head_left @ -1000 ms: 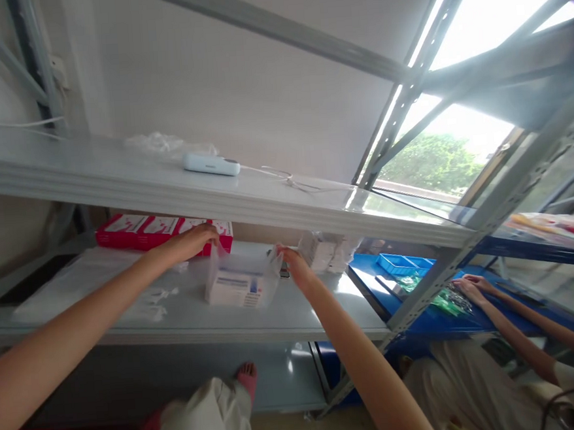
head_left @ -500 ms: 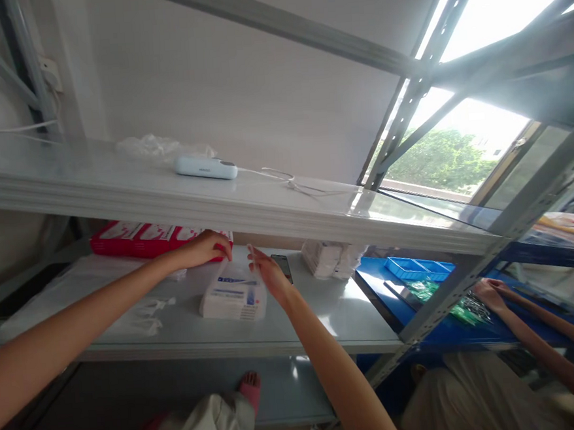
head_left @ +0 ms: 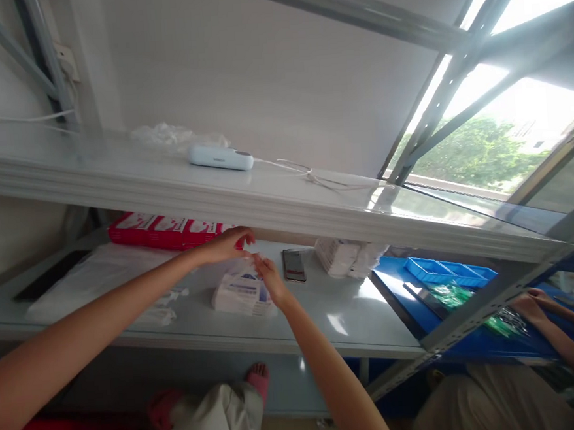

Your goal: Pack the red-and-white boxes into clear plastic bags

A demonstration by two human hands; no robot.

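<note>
A clear plastic bag (head_left: 241, 293) with white printed packs inside stands on the middle shelf. Above it, my left hand (head_left: 230, 243) is closed, with bent fingers pinching the gathered top of the bag. My right hand (head_left: 270, 276) meets it from the right, thumb and fingers closed on the same thin plastic. The fingertips of both hands nearly touch, and the bit of film between them is too small to make out clearly. A phone (head_left: 294, 267) lies flat just right of my right hand.
Red boxes (head_left: 170, 233) line the back left, behind flat plastic bags (head_left: 99, 277). Another bagged pack (head_left: 344, 257) sits to the right. An upper shelf (head_left: 286, 205) with a pale blue device (head_left: 221, 158) overhangs my hands. Beyond the post, a co-worker's hands (head_left: 529, 306) work near a blue tray (head_left: 451, 272).
My hands, apart at the bag's top before, have come together above it. The view has shifted, and the phone now shows fully beside my right hand.
</note>
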